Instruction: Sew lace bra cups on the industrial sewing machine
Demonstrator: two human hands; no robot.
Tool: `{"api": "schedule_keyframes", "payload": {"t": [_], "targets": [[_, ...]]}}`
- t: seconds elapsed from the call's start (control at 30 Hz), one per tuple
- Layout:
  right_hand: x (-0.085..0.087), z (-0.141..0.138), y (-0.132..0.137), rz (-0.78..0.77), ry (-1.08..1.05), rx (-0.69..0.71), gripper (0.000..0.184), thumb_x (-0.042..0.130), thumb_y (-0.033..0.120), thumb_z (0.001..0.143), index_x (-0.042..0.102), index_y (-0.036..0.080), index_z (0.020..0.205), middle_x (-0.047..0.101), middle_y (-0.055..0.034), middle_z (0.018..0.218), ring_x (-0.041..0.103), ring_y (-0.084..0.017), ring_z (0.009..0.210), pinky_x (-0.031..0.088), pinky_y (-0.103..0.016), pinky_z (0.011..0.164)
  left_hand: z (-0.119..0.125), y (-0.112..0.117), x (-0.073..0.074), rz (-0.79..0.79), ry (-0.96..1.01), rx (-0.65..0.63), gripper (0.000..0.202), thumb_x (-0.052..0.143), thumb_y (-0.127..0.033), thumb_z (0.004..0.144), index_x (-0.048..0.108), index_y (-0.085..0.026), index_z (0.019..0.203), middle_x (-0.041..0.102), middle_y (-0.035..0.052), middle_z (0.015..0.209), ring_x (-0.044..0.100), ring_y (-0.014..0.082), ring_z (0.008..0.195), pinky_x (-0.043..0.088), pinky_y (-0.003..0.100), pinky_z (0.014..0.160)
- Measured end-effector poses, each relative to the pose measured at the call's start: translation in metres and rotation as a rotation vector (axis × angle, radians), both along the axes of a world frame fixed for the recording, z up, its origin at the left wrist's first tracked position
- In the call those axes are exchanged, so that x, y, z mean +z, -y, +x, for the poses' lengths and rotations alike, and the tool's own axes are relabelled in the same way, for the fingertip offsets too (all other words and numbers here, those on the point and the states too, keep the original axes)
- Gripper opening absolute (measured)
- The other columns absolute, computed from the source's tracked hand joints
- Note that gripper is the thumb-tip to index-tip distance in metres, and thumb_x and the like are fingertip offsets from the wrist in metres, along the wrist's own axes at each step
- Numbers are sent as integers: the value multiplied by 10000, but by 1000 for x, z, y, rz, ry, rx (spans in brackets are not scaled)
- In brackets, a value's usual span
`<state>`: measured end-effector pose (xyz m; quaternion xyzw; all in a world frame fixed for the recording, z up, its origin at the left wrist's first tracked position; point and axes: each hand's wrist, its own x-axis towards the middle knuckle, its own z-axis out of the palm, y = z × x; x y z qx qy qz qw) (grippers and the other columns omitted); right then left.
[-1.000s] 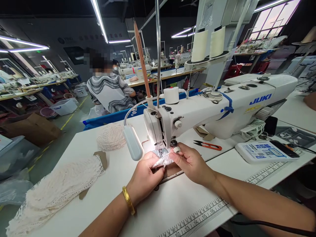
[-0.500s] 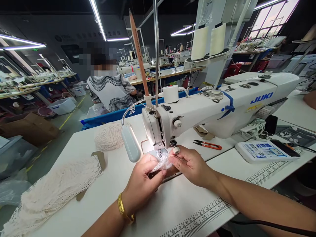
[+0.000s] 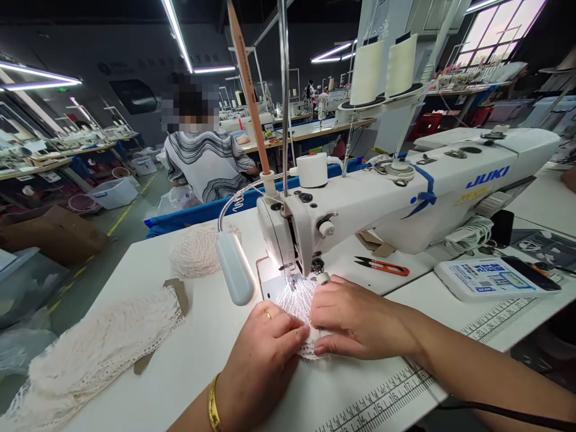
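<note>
A white piece of lace fabric (image 3: pixel 297 303) lies under the needle area of the sewing machine (image 3: pixel 360 204), lit by its lamp. My left hand (image 3: pixel 265 348), with a ring and a gold bracelet, grips the lace along its near left side, fingers curled. On the other side, my right hand (image 3: pixel 355 318) has bent fingers on the lace and its thumb at the near edge. The hands almost meet, hiding part of the fabric. Left of the lamp head (image 3: pixel 235 268) rests a cream lace bundle (image 3: pixel 198 249).
A longer lace roll (image 3: pixel 103 342) with cardboard lies at the table's left. Orange thread snips (image 3: pixel 382 266) are right of the needle. Farther right sits a white box with a phone (image 3: pixel 490 279). Ruler markings (image 3: pixel 382 399) run along the front edge. Another person (image 3: pixel 207 156) sits beyond.
The lace, bunched and lifted between my fingers before, is now spread flat under the needle area. Both hands have lowered onto it, fingers turned down, and the left wrist has come nearer.
</note>
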<state>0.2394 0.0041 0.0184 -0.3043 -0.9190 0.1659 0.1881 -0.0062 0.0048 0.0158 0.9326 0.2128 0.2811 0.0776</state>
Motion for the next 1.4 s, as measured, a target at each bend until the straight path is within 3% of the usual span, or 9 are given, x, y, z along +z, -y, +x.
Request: {"api": "schedule_keyframes", "payload": {"t": [0.37, 0.63, 0.77, 0.9, 0.97, 1.03, 1.13, 1.27, 1.4], "targets": [[-3, -1, -2, 24, 11, -82, 369, 717, 456, 1036, 603, 179, 821, 602, 26, 794, 460, -166, 762, 316, -337, 783, 3, -4, -5, 30, -7, 49, 194, 584, -74, 1006, 694, -211, 1088, 773, 8, 916, 639, 199, 757, 477, 408, 767], [-5, -3, -7, 3, 41, -170, 297, 699, 399, 1046, 612, 194, 849, 662, -5, 853, 491, -203, 815, 364, -362, 810, 2, -17, -10, 25, 21, 101, 193, 578, -99, 1013, 728, -214, 1055, 771, 22, 916, 648, 211, 783, 487, 383, 747], [-5, -4, -7, -6, 21, -194, 299, 696, 456, 1045, 639, 198, 903, 710, -35, 927, 534, -229, 851, 394, -384, 824, -1, -26, -18, -46, 38, 113, 257, 572, -38, 947, 738, -212, 1038, 764, 31, 964, 650, 218, 853, 519, 363, 773], [-10, -7, -6, 3, -34, -152, 455, 822, 583, 916, 666, 189, 1082, 722, -68, 1039, 580, -275, 960, 423, -402, 876, -2, -32, -17, -248, 48, 145, 283, 553, -48, 944, 764, -224, 1013, 754, 30, 998, 653, 211, 922, 547, 346, 823], [-15, -10, -6, 28, -48, -173, 302, 759, 449, 990, 659, 180, 1085, 715, -77, 1035, 587, -276, 971, 426, -398, 877, -1, -34, -13, -407, 64, 180, 273, 561, -83, 959, 782, -243, 978, 755, 21, 1009, 669, 209, 961, 560, 349, 872], [-19, -14, -8, 44, -88, -222, 118, 587, 269, 1070, 654, 185, 1022, 708, -70, 965, 584, -257, 920, 428, -382, 851, -1, -36, -8, -553, 86, 203, 243, 578, -166, 1000, 799, -259, 966, 763, 19, 1040, 687, 212, 1011, 568, 354, 920], [-20, -17, -11, 20, -243, -266, 208, 462, 144, 1055, 646, 199, 975, 714, -52, 925, 579, -236, 888, 443, -357, 844, 0, -39, -2, -644, 93, 200, 255, 571, -294, 1054, 819, -264, 1002, 774, 33, 1066, 699, 224, 1053, 574, 365, 950], [-17, -16, -13, -22, -331, -264, 215, 472, 147, 1052, 662, 207, 971, 722, -37, 921, 580, -222, 893, 445, -338, 843, -2, -39, 1, -627, 87, 179, 279, 547, -311, 1073, 817, -262, 1022, 774, 36, 1048, 705, 215, 1030, 583, 358, 936], [-15, -9, -9, 43, -169, -129, 209, 527, 160, 1055, 677, 206, 915, 717, -10, 882, 558, -202, 843, 402, -362, 872, -6, -28, -1, -430, 32, 121, 250, 548, -208, 1041, 791, -249, 1002, 768, 44, 1040, 690, 217, 986, 585, 356, 868]]}}
